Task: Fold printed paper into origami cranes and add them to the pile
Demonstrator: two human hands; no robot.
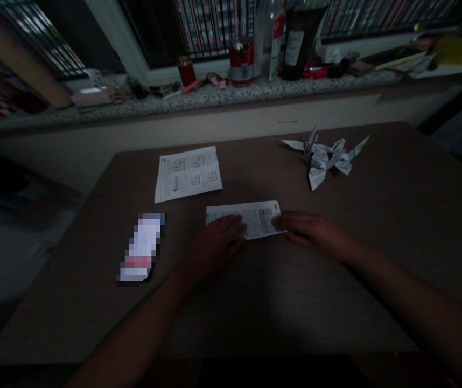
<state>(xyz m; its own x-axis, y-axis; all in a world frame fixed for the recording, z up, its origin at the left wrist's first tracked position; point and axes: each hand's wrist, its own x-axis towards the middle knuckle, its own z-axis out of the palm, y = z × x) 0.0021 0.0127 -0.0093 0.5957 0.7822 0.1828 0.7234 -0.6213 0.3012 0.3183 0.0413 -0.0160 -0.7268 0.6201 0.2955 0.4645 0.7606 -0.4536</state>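
Note:
A printed sheet of paper (255, 222), which looks folded to a narrow rectangle, lies flat on the dark wooden table in front of me. My left hand (219, 241) rests on its left part, palm down, with the fingers stretched across the print. At the right edge of the paper, my right hand (315, 233) touches it with extended fingertips, and the thumb sits nearer to me. Neither hand lifts the paper. The paper's left side is partly hidden under my left fingers.
Another printed sheet (189, 175) lies behind and to the left. A phone (141, 248) with a lit, blurred screen is left of my left hand. Folded paper cranes (330, 159) stand at the back right. Behind the table, a stone windowsill (158, 108) bears a red can (242, 62) and bottles (295, 48).

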